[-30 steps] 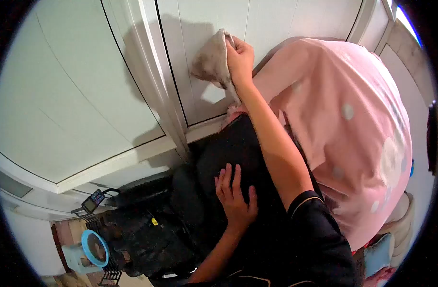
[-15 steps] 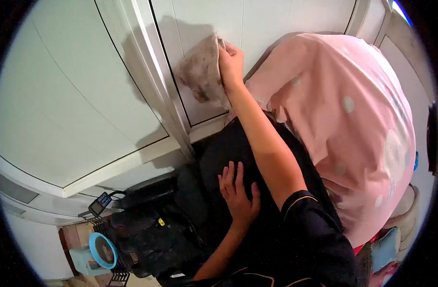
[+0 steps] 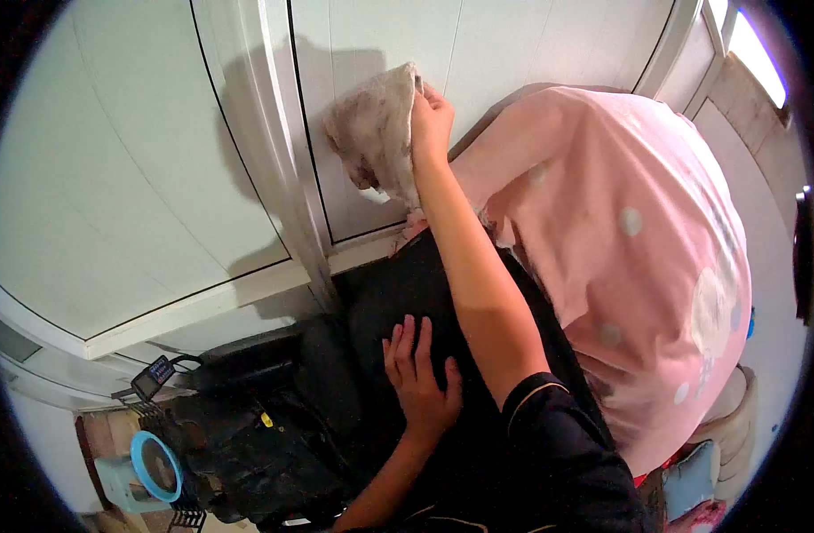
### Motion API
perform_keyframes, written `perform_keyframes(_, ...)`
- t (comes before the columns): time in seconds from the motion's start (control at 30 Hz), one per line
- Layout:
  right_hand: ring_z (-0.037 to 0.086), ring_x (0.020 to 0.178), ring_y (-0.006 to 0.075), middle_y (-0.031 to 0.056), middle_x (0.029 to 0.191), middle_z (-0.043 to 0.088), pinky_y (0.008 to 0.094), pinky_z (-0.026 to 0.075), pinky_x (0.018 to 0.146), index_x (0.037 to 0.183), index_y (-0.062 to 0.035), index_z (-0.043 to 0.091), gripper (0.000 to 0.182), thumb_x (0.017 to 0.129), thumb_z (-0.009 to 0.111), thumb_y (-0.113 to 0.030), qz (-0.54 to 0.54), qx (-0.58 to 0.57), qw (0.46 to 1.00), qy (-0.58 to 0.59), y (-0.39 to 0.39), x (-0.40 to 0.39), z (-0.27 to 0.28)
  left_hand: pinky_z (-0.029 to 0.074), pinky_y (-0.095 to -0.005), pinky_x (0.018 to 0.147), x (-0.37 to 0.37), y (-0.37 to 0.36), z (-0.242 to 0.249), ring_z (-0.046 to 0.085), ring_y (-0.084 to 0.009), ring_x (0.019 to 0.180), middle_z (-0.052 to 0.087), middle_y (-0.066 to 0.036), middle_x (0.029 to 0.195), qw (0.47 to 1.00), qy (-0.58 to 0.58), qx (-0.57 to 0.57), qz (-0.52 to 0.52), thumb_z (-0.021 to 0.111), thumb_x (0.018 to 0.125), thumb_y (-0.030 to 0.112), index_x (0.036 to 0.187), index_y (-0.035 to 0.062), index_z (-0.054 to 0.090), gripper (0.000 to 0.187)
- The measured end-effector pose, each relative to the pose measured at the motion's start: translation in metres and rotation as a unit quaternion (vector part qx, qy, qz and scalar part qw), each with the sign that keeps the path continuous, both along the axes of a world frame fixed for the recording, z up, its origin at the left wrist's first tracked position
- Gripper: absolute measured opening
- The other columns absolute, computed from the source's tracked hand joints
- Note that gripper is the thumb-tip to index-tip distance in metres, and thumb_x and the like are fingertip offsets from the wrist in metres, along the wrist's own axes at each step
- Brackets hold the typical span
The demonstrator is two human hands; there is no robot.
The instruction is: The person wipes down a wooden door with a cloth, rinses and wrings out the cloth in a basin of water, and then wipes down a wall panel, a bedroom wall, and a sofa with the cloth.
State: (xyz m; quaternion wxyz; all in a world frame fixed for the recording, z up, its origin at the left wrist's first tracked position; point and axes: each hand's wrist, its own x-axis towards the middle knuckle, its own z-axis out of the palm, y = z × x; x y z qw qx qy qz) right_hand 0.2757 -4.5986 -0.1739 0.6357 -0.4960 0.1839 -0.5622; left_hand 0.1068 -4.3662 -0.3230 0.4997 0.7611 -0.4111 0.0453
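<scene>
My right hand (image 3: pixel 432 115) pinches the top edge of a stained greyish cloth (image 3: pixel 376 129). The cloth hangs to the left of the fingers, in front of a white panelled door (image 3: pixel 504 44), and casts a shadow on it. Lower down, my left hand (image 3: pixel 422 382) lies palm down with its fingers spread on a black surface (image 3: pixel 380 302), holding nothing. To the right of my right forearm is a large pink cover (image 3: pixel 584 213) with pale spots, draped over something hidden.
White door frames (image 3: pixel 287 142) run down the left side. A black padded item (image 3: pixel 256 444) lies at lower left, near a small device with a screen (image 3: pixel 152 377). Beyond it are a blue-rimmed basin (image 3: pixel 156 466) and a black rack. A blue cushion (image 3: pixel 691 480) is at lower right.
The view has shifted, so most things appear further left and lower. The cloth's lower edge has swung slightly, showing a pale patch beneath it. Both hands keep their poses.
</scene>
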Motion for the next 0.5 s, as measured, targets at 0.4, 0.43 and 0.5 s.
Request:
perform_keyframes(0.4, 0.05, 0.068, 0.0086, -0.0004, 0.073, 0.061, 0.0292, 0.044, 0.062, 0.089, 0.0029, 0.07, 0.027, 0.089, 0.066, -0.023, -0.027, -0.069, 0.997, 0.039, -0.028, 0.0, -0.048, 0.017, -0.0558, 0.116, -0.001, 0.001, 0.0, 0.029, -0.0384, 0.139, 0.036, -0.021, 0.148, 1.0, -0.002, 0.012, -0.005, 0.058, 0.088, 0.014, 0.141, 0.0008, 0.042, 0.056)
perform_keyframes(0.43, 0.05, 0.067, 0.0088, 0.0004, 0.073, 0.062, 0.0298, 0.044, 0.062, 0.091, 0.0026, 0.07, 0.027, 0.09, 0.066, -0.024, -0.032, -0.052, 0.994, 0.085, -0.023, -0.001, -0.05, 0.017, -0.0558, 0.116, 0.0, 0.002, -0.001, 0.029, -0.0383, 0.139, 0.036, -0.021, 0.148, 1.0, -0.004, 0.007, -0.005, 0.058, 0.088, 0.014, 0.141, 0.0011, 0.043, 0.057)
perform_keyframes(0.5, 0.05, 0.067, 0.009, 0.0014, 0.072, 0.062, 0.0303, 0.044, 0.062, 0.093, 0.0026, 0.07, 0.029, 0.09, 0.066, -0.026, -0.032, -0.041, 0.997, 0.056, -0.014, 0.003, -0.048, 0.017, -0.0558, 0.116, 0.001, 0.002, -0.001, 0.029, -0.0382, 0.139, 0.035, -0.021, 0.148, 1.0, -0.008, 0.001, -0.003, 0.059, 0.087, 0.014, 0.141, 0.0014, 0.043, 0.057)
